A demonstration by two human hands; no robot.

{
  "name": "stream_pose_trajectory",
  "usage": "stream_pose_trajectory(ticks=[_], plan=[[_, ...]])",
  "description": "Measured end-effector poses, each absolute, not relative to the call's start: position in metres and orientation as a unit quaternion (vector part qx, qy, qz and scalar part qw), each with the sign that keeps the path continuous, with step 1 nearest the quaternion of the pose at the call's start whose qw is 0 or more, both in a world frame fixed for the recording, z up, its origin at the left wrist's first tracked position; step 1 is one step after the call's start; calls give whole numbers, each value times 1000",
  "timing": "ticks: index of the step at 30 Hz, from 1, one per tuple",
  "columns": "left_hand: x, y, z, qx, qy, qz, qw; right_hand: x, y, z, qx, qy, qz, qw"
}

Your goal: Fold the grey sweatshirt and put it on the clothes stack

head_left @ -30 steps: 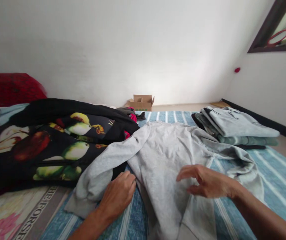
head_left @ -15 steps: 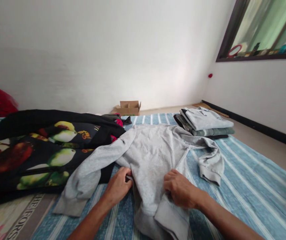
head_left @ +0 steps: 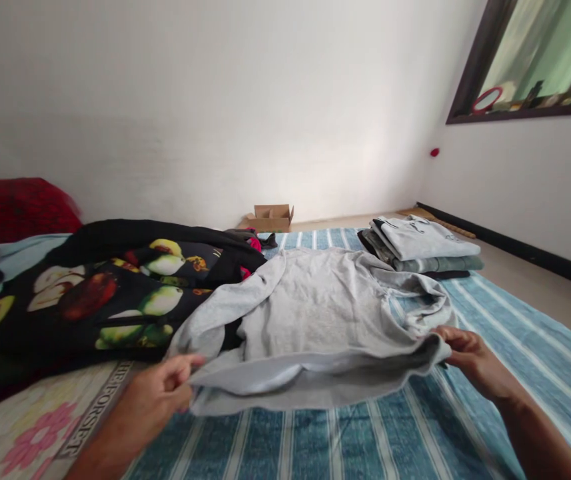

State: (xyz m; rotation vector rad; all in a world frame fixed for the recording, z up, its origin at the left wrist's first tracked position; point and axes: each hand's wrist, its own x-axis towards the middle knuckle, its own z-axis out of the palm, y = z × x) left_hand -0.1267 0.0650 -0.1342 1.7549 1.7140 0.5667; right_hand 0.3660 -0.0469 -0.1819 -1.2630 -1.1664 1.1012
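Left hand (head_left: 158, 393) and right hand (head_left: 468, 357) pinch the sweatshirt (head_left: 315, 317) hem, now stretched wider. Beside the left, bedding (head_left: 40, 433) reads "FORSET".

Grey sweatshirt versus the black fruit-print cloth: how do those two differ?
The grey sweatshirt is plain, while the black fruit-print cloth shows colourful fruit, including avocado. The grey sweatshirt is spread out, its hem held wide between the left hand and right hand; the black fruit-print cloth lies in a loose, bunched heap, with neither hand holding it. Both are creased and unfolded.
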Motion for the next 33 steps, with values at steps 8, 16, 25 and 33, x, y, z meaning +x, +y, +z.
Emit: stream_pose_trajectory(ticks=[8, 16, 25, 33], plan=[[-132, 22, -134, 685, 584, 151, 408, 358, -47, -186, -564, -510, 493, 422], [-144, 8, -128, 740, 604, 29, 294, 373, -61, -183, -564, -552, 474, 390], [-134, 9, -123, 761, 583, -19, 285, 359, -64, -171, -594, -608, 436, 295], [-127, 8, -121, 751, 580, -25, 316, 360, -67, -170, -585, -618, 438, 289]])
